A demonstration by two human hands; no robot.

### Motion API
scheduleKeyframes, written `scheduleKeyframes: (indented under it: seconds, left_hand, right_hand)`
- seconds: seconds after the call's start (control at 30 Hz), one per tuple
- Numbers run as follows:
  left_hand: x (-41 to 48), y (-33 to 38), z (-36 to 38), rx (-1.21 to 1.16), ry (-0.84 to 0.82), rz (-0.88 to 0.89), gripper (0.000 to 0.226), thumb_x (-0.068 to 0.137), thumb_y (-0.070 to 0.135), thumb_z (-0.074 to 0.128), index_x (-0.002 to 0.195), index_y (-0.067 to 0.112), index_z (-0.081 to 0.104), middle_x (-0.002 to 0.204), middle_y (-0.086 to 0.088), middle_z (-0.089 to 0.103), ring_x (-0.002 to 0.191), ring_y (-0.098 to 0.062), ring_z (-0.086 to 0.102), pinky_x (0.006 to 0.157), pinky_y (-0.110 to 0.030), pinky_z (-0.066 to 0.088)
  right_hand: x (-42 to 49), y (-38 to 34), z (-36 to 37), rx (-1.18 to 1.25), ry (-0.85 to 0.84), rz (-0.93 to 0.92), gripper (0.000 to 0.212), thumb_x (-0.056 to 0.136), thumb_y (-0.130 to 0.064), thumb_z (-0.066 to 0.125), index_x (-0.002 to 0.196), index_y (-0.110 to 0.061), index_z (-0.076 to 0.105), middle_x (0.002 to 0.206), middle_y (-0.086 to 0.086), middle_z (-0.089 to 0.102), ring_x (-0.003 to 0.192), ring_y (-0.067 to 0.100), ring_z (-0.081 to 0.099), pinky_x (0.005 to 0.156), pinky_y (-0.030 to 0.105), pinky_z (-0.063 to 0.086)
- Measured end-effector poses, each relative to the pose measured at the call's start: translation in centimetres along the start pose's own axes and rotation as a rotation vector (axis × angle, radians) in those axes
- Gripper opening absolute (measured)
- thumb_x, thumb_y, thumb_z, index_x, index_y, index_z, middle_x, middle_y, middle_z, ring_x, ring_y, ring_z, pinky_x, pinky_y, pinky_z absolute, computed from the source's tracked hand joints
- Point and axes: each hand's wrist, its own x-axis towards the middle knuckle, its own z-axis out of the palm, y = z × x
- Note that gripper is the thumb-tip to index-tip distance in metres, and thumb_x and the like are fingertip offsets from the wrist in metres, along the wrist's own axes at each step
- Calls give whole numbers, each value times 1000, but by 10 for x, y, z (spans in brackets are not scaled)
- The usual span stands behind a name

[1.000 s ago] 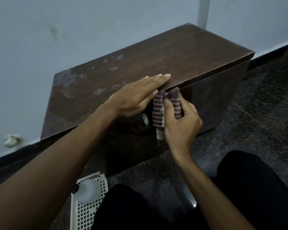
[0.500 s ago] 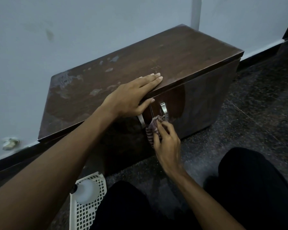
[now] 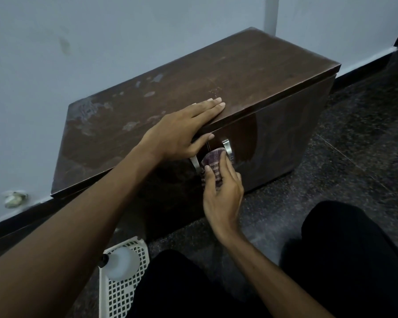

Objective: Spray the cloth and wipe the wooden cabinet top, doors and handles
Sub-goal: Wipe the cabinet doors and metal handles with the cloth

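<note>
Legs in black trousers (image 3: 354, 260) fill the near edge, over a dark speckled floor (image 3: 359, 157). By the left knee a white lattice basket (image 3: 122, 297) holds a pale bottle (image 3: 121, 263) with a dark cap.

Further out, the right hand (image 3: 223, 193) grips the striped cloth (image 3: 213, 162). Its fingers curl round the bunched fabric and the thumb lies across it. The hand presses the cloth to the cabinet front between the left handle (image 3: 194, 162) and the right handle (image 3: 228, 148), against the right one.

Above it the left hand (image 3: 182, 131) lies flat on the front edge of the cabinet top (image 3: 239, 76), fingers straight and close together, holding nothing. Its thumb reaches down over the edge onto the door face.

Pale patches mark the top's left half. The right door (image 3: 285, 138) is glossy. A bluish wall (image 3: 124, 42) stands behind the cabinet.
</note>
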Motion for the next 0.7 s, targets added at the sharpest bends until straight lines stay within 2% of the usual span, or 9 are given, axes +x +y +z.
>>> scheduleKeyframes:
  seconds: [0.1, 0.2, 0.3, 0.37, 0.43, 0.53, 0.6, 0.7]
  left_hand:
    - [0, -2, 0, -1, 13, 4, 68, 100, 34, 52, 159, 16, 25, 165, -2, 28, 152, -16, 25, 121, -36, 31]
    - [-1, -1, 0, -2, 26, 7, 67, 100, 34, 52, 159, 16, 26, 164, -2, 29, 151, -16, 26, 120, -36, 33]
    - [-1, 0, 0, -11, 29, 8, 66, 100, 34, 51, 159, 16, 27, 164, -2, 29, 151, -16, 27, 120, -39, 35]
    - [-1, 0, -1, -13, 31, 12, 66, 100, 33, 52, 159, 15, 27, 164, -2, 29, 151, -17, 27, 120, -38, 34]
    - [-1, -1, 0, -11, 30, 14, 66, 100, 33, 52, 158, 15, 28, 164, -2, 29, 151, -17, 27, 120, -37, 33]
    - [-1, 0, 1, -18, 36, 14, 66, 99, 33, 52, 158, 15, 28, 164, -2, 30, 151, -16, 27, 120, -37, 34]
    - [-1, -1, 1, -23, 39, 14, 66, 99, 33, 53, 158, 15, 29, 164, -2, 31, 151, -17, 28, 119, -37, 34]
    - [-1, -2, 1, -16, 40, 19, 66, 99, 32, 53, 158, 15, 29, 164, -2, 30, 151, -17, 28, 120, -36, 34]
  right_hand:
    - [-6, 5, 4, -145, -7, -71, 57, 101, -28, 54, 151, -10, 36, 151, 0, 47, 110, 11, 47, 88, 20, 46]
    - [-11, 14, 10, -309, -13, -113, 55, 101, -33, 50, 150, -9, 40, 150, 1, 48, 102, 15, 51, 70, 20, 44]
    - [-14, 16, 13, -360, -22, -116, 55, 100, -36, 44, 149, -9, 41, 150, 1, 48, 94, 16, 52, 63, 20, 41]
    - [-14, 16, 13, -334, -25, -114, 56, 101, -36, 41, 150, -10, 38, 151, 1, 46, 93, 15, 49, 65, 21, 43]
    - [-11, 11, 13, -246, 0, -108, 56, 102, -31, 46, 152, -10, 35, 150, 1, 47, 95, 13, 43, 73, 22, 45]
    - [-4, -3, 12, -83, 56, -53, 59, 99, -21, 54, 152, -9, 33, 131, 5, 61, 96, 14, 43, 84, 20, 43]
    - [-2, -5, 13, -81, 51, -56, 60, 98, -18, 57, 152, -9, 33, 127, 4, 62, 94, 13, 42, 83, 17, 41]
    - [-5, 10, 17, -265, 25, -150, 57, 99, -21, 57, 151, -10, 38, 146, 0, 52, 91, 9, 37, 71, 19, 41]
